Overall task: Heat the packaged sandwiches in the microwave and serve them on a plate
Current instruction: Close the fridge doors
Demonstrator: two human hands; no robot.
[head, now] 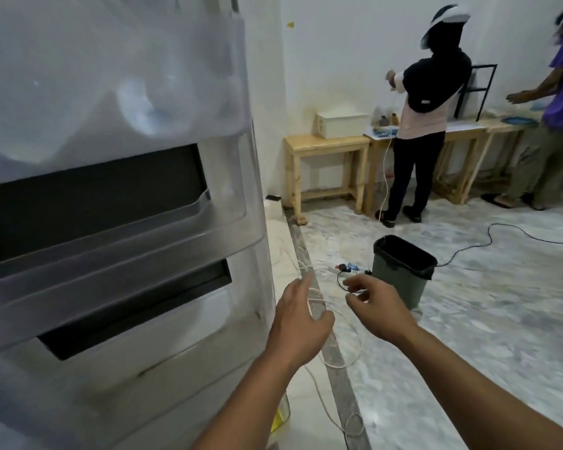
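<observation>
An open fridge door [117, 196] with clear shelves fills the left; a bin [402, 271] and loose cords [325, 319] lie on the marble floor [485, 319] ahead; left hand [301, 315] and right hand [376, 305] hover with fingers relaxed, holding nothing; no sandwiches visible; two people stand at wooden surfaces [327, 146] beyond; everything is motion-blurred.

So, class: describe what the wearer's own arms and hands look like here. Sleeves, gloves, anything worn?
Both forearms are bare as far as the frame shows, with no sleeves in view. The left hand and right hand wear no gloves; no watch, band or ring is visible. The view is slightly blurred.
</observation>
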